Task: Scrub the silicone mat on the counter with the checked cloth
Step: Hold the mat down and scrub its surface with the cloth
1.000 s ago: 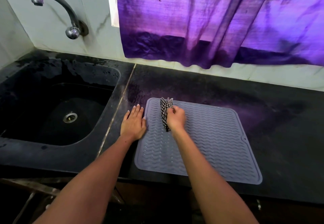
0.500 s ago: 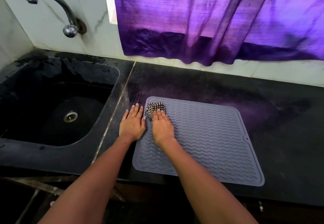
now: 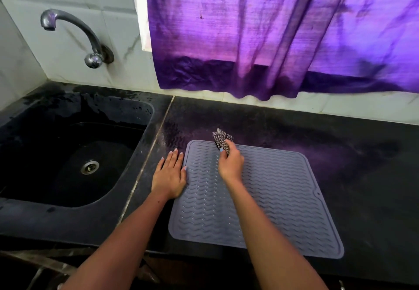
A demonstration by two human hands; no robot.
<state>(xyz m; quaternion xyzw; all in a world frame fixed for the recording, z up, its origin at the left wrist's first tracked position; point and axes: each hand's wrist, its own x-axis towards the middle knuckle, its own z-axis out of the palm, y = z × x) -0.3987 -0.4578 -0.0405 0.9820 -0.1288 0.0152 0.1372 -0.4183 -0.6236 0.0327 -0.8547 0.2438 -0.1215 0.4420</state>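
A grey silicone mat with a wavy ribbed surface lies flat on the dark table, its left edge not far from the seam that runs beside the black sink.

The right hand is over the far left part of the mat, fingers curled and pinching a bunched checked cloth. The black-and-white cloth sticks up and away from the hand, over the mat's far edge (whether its lower end touches the mat I cannot tell, since the hand covers that part).

The left hand lies palm down on the table just beside the mat's left edge, its fingers straight and close together, pointing away from the person; the thumb reaches onto the mat's rim and touches it.

A curved metal tap comes out of the pale tiled wall above the sink, whose round drain shows at the bottom of the basin. A purple curtain hangs behind the table, its hem ending a little above the tabletop.
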